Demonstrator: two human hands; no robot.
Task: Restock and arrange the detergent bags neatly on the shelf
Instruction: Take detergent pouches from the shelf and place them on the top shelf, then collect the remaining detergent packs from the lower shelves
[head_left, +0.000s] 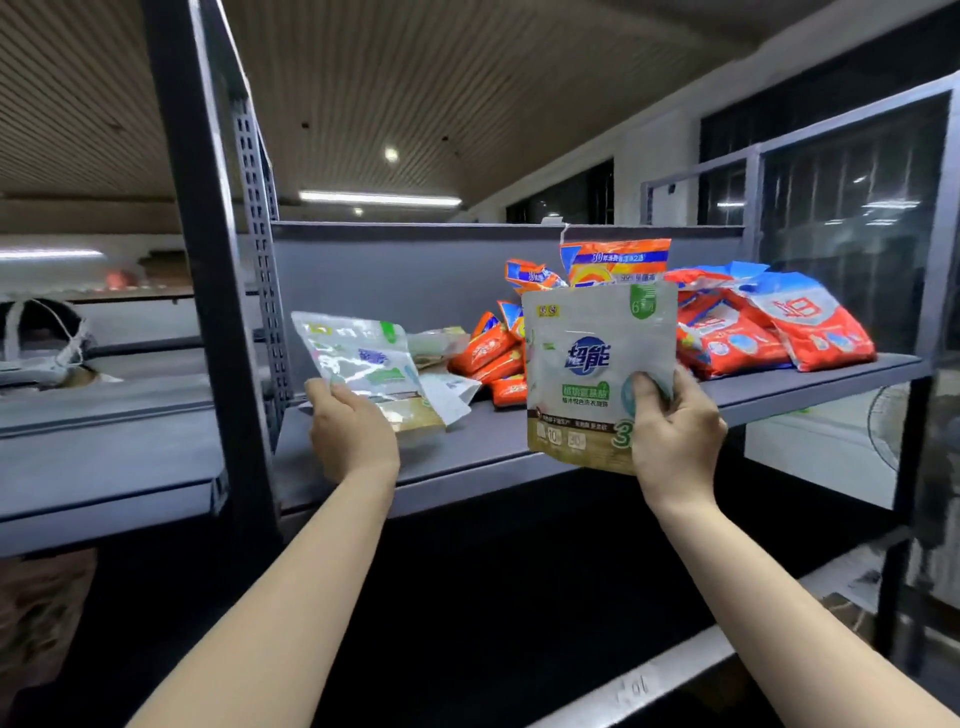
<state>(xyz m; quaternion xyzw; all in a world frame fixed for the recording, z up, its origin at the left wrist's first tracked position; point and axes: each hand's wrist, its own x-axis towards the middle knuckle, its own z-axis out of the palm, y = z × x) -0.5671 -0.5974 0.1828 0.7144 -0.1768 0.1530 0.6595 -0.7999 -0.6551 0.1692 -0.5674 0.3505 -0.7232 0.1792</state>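
- Hands are both loaded: the left hand grips a white detergent pouch by its lower end, tilted back toward the left of the shelf, at centre-left of the frame.
- Right hand pinches a second white pouch at its lower right corner, thumb on the front, held upright and facing us just in front of the shelf edge.
- Behind it, centre of the frame: small orange sachets in a loose heap, a taller orange bag standing at the back.
- Further right, red-and-blue detergent bags lie slumped on each other.
- More white pouches lie flat behind the left-hand one.
- My read: we're mid-placement, sorting white pouches to the bare left stretch.
- Next move calls for standing each pouch on its base, faces forward, side by side; these soft pouches may well flop.
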